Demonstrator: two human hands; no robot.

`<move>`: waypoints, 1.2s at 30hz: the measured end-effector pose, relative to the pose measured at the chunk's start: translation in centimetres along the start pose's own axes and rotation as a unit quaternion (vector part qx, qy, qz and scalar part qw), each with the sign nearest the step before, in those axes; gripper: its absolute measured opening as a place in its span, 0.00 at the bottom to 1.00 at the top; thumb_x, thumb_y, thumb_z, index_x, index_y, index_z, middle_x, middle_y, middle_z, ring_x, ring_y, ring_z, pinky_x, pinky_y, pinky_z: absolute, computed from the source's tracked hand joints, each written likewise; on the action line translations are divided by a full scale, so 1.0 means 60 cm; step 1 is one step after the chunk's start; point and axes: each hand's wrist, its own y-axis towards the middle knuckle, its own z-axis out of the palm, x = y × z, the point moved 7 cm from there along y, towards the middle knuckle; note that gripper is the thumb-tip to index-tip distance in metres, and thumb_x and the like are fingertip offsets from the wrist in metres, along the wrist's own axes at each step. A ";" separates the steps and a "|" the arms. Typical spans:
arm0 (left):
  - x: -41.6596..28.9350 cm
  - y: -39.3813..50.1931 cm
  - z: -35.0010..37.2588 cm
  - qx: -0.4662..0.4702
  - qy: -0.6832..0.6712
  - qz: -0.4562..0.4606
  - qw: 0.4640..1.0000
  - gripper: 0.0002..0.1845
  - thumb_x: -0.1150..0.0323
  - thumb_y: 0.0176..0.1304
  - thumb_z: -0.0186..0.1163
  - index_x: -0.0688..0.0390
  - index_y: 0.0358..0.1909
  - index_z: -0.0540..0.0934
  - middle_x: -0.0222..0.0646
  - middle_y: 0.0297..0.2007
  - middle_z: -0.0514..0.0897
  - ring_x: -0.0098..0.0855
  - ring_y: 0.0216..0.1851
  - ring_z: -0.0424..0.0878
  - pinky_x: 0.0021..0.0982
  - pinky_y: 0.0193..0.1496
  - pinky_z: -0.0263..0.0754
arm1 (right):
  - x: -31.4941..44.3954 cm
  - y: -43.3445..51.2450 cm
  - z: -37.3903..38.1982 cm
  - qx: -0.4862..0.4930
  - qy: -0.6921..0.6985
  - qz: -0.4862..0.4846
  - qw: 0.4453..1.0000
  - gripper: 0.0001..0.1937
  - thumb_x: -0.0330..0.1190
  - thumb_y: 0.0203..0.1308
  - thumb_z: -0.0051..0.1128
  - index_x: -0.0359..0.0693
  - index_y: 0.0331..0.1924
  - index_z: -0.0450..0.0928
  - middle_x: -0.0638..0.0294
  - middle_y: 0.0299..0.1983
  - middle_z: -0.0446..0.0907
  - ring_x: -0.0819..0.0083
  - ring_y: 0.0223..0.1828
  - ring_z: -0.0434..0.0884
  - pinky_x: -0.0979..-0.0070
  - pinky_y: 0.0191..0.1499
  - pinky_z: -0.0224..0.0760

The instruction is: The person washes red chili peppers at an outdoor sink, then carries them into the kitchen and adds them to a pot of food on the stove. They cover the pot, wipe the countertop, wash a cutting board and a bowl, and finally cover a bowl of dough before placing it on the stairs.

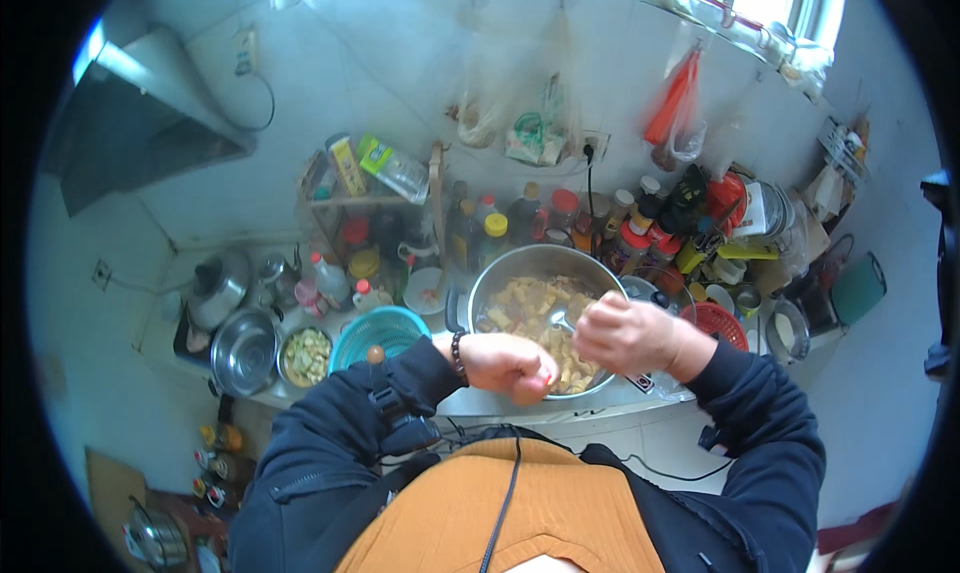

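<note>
A large steaming metal pot (517,261) stands before me on the counter, filled with chunks of food (525,303) in liquid. The bowl of a metal spoon or ladle (560,319) rests among the chunks; its other end is hidden near my right hand. My right hand (619,333) is over the pot's right side with its fingers curled; whether they hold the handle cannot be told. Over the near left rim is my left hand (521,369), fingers folded inward, with a small red thing at the fingertips that I cannot identify. A dark bead bracelet (458,359) circles the left wrist.
Left of the pot stand a teal plastic basket (379,329), a bowl of chopped vegetables (306,357) and a metal basin (244,351). Bottles and jars (495,231) crowd the counter behind. A red basket (716,325) is at the right, and a range hood (150,122) hangs upper left.
</note>
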 end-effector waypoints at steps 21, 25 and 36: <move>-0.030 0.068 -0.144 -0.516 0.258 0.269 0.771 0.09 0.67 0.74 0.59 0.61 0.46 0.84 0.30 0.43 0.87 0.21 0.43 0.81 0.24 0.47 0.76 | -0.074 -0.120 0.218 -0.103 0.252 0.377 0.885 0.04 0.30 0.61 0.59 0.39 0.33 0.79 0.58 0.34 0.77 0.58 0.42 0.75 0.63 0.48 0.68; -0.056 0.067 -0.090 -0.530 0.572 0.145 0.609 0.07 0.69 0.67 0.62 0.63 0.37 0.83 0.43 0.35 0.85 0.36 0.39 0.83 0.35 0.44 0.78 | -0.069 -0.112 0.194 -0.033 0.143 0.258 0.955 0.04 0.31 0.57 0.59 0.41 0.30 0.77 0.61 0.34 0.76 0.62 0.43 0.76 0.66 0.48 0.67; -0.108 0.073 -0.008 -0.541 0.750 0.194 0.326 0.05 0.70 0.57 0.63 0.57 0.25 0.79 0.37 0.29 0.78 0.41 0.37 0.79 0.40 0.43 0.77 | -0.132 -0.102 0.249 -0.091 0.462 0.385 0.794 0.10 0.31 0.62 0.53 0.38 0.25 0.77 0.62 0.24 0.77 0.65 0.32 0.75 0.66 0.36 0.67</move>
